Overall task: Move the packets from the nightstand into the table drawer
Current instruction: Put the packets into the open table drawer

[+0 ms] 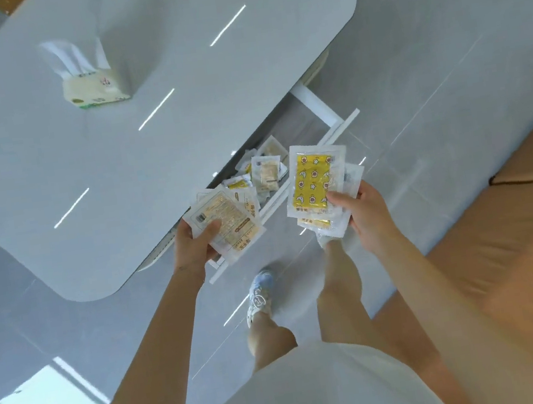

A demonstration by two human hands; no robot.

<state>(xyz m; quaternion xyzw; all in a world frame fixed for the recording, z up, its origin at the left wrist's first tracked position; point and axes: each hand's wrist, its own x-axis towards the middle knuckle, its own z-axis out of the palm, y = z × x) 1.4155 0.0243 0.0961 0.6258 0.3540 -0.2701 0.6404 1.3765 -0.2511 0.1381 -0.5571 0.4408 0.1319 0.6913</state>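
My left hand point(195, 243) grips a small stack of clear packets point(224, 218) with printed backs, held over the near end of the open white drawer point(324, 110). My right hand point(361, 208) grips another stack, its top packet point(315, 177) yellow with star and moon prints, just in front of the drawer's front panel. Several packets point(266, 172) lie loose inside the drawer. The drawer is pulled out from under the white table point(136, 82). No nightstand is in view.
A pack of tissues point(92, 86) stands on the table top at the left. A tan sofa point(522, 232) runs along the right. My legs and a sneaker point(260, 294) stand on the glossy grey tiled floor below the drawer.
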